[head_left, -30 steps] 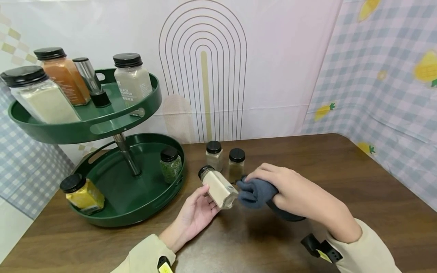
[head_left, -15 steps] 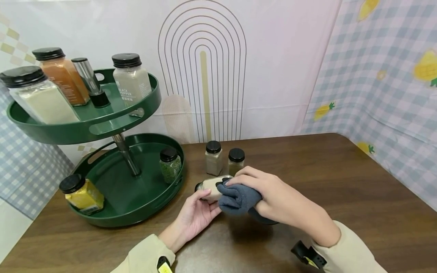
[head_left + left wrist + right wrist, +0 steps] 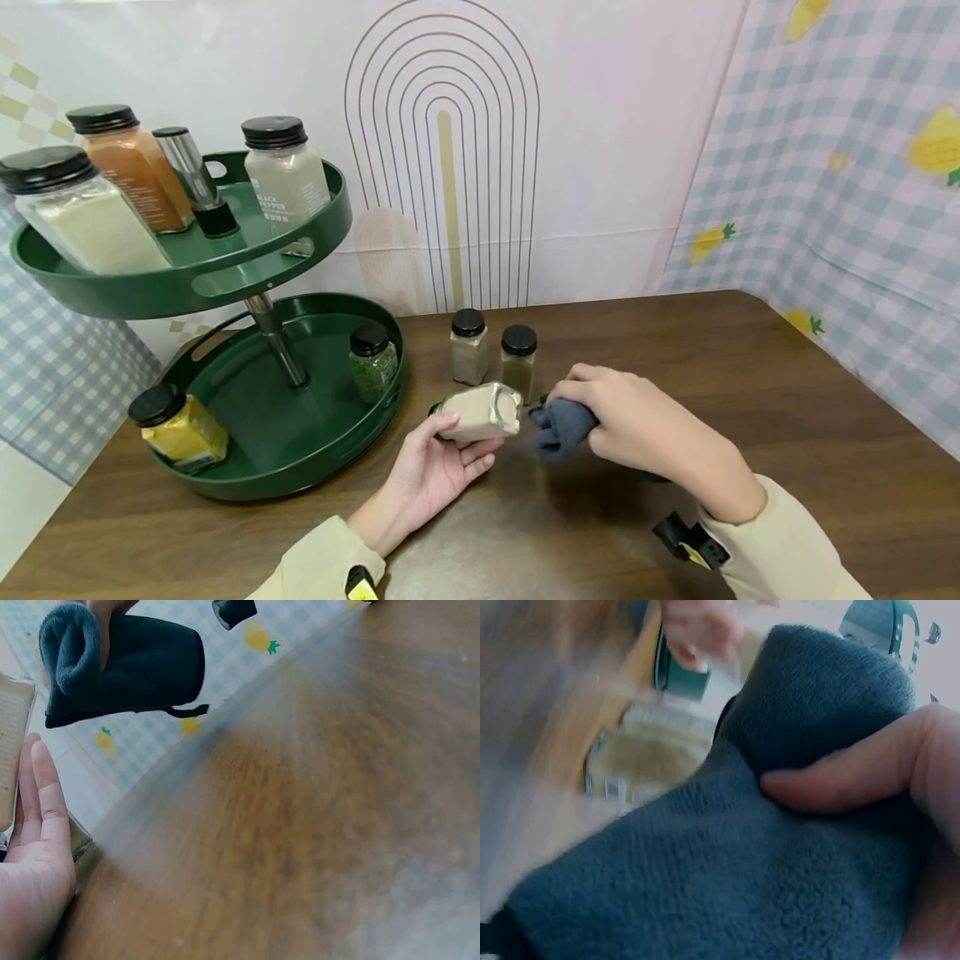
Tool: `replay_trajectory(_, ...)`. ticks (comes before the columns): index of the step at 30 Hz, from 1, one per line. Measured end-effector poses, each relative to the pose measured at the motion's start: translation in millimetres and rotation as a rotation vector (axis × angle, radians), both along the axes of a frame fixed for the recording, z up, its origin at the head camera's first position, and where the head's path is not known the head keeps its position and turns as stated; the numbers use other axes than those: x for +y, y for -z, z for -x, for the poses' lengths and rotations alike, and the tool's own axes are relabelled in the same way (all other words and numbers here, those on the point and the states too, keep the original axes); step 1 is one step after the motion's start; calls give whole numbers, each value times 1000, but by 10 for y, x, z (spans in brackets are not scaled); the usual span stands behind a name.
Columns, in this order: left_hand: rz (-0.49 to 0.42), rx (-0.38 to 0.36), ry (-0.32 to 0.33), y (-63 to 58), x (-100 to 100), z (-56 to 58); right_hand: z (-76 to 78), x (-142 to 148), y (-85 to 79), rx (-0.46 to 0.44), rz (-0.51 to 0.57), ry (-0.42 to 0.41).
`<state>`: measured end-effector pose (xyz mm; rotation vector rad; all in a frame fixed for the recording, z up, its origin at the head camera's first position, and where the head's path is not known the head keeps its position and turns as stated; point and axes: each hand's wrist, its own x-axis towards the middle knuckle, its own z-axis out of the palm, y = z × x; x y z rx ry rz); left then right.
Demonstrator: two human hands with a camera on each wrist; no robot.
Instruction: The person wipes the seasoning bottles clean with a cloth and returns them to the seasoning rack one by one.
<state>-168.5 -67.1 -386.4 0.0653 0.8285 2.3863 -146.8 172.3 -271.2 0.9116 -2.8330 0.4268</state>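
Wood-grain tbl [image 3: 750, 383], pale printed backdrop [image 3: 622, 150] behind, green 2-tier stand [image 3: 292, 479] on the left. L hand [image 3: 431, 475] has the powder jar [image 3: 480, 410] lightly, thumb on top, fingers under and half-unfurled, jar tipped nearly flat above the tbl w/ its base to the right. R hand [image 3: 637, 421] is closed round a bunched blue cloth [image 3: 562, 427], just right of the jar and apart from it.

Main risk, I'd say: that loose hold. A hard push from the cloth cd roll the jar off the fingers onto the tbl. Lid end's mostly covered by the L hand, so can't tell how tight it is; if slack, powder cd spill. Also the small clear jar [image 3: 519, 367] stands just beyond, next to another small jar [image 3: 469, 360]; a wide swing cd prob. knock either.

L wrist view shows the cloth's hanging length plus a thin dark cord [image 3: 187, 712], mostly hidden from the head cam. R wrist view gives the R thumb [image 3: 817, 787] pressed into the fabric, which the head cam misses.
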Motion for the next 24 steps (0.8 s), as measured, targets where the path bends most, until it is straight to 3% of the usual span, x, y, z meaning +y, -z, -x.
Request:
replay_trajectory(4,24,32,31,-2,8,-3,-24,19,-55,112,82,6)
replay_trajectory(10,38,41,41,-3,18,-4,-100,-167,3,141,219,-189)
replay_trajectory(14,47,21,28,-1,23,1,-113,-213,54,124,210,-129)
replay_trajectory(19,70,-4,-1,-6,21,-1,-45,-142,90,86,119,-55)
replay_trajectory(24,42,-9,-1,-9,12,-2,28,-84,128,-29,-13,2)
